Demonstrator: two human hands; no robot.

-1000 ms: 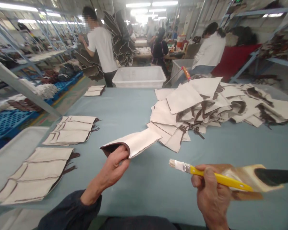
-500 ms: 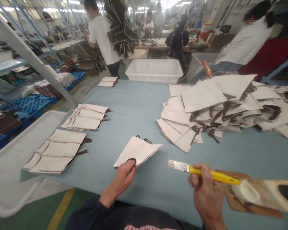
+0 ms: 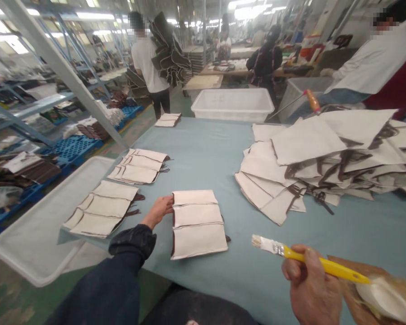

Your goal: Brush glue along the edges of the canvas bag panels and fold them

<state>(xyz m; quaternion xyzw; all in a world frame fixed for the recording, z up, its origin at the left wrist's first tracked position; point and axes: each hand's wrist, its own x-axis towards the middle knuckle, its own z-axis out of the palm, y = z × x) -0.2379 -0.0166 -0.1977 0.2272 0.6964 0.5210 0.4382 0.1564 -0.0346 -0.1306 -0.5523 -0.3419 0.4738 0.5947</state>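
Observation:
My right hand (image 3: 313, 282) is closed around the yellow handle of a paintbrush (image 3: 336, 269), whose bristles point left over the table and carry white paste at their base. In front of me lies a cream piece with dark edging (image 3: 198, 221), marked by two dark-lined folds across it, with a dark tab at its right side. My left hand (image 3: 159, 210) grips its upper left edge; the fingertips are partly hidden there. Below my right hand, at the lower right, a white paste-filled container (image 3: 384, 300) rests on a brown board (image 3: 350, 289).
A large heap of similar cream pieces (image 3: 307, 140) covers the right of the blue-green table (image 3: 206, 149). Folded stacks (image 3: 103, 207) lie along the left edge. White bins (image 3: 233, 101) stand beyond the far edge and at the left. A tool with an orange handle (image 3: 312, 100) lies behind the heap; co-workers stand beyond.
The cream piece was tilted up in my left hand and now lies flat with its folded side showing. My left hand has moved to its upper left edge. The view has shifted left.

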